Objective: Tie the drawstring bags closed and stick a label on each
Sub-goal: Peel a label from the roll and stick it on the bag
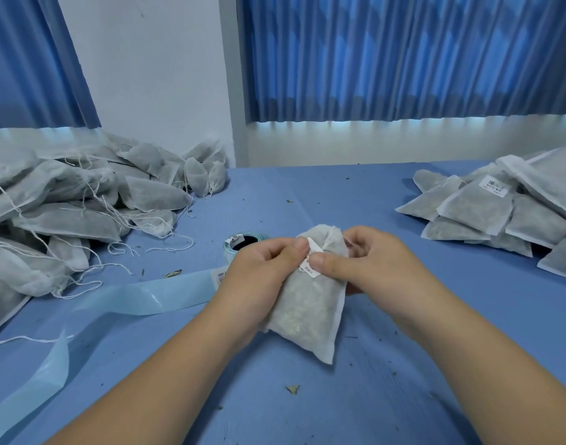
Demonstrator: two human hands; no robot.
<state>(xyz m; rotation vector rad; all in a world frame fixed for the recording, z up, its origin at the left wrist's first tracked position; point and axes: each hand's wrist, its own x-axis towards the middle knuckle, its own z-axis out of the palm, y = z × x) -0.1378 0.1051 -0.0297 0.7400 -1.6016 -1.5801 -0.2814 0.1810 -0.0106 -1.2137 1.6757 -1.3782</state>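
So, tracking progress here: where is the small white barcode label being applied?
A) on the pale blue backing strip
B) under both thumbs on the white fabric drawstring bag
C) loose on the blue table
B: left hand and right hand thumbs pin the label onto the bag.

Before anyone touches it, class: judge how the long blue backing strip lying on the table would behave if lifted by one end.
The backing strip would probably hang limp: it bends and twists across the table. It looks thin, so it is likely very light. Its glossy sheen suggests it could be slippery to pinch.
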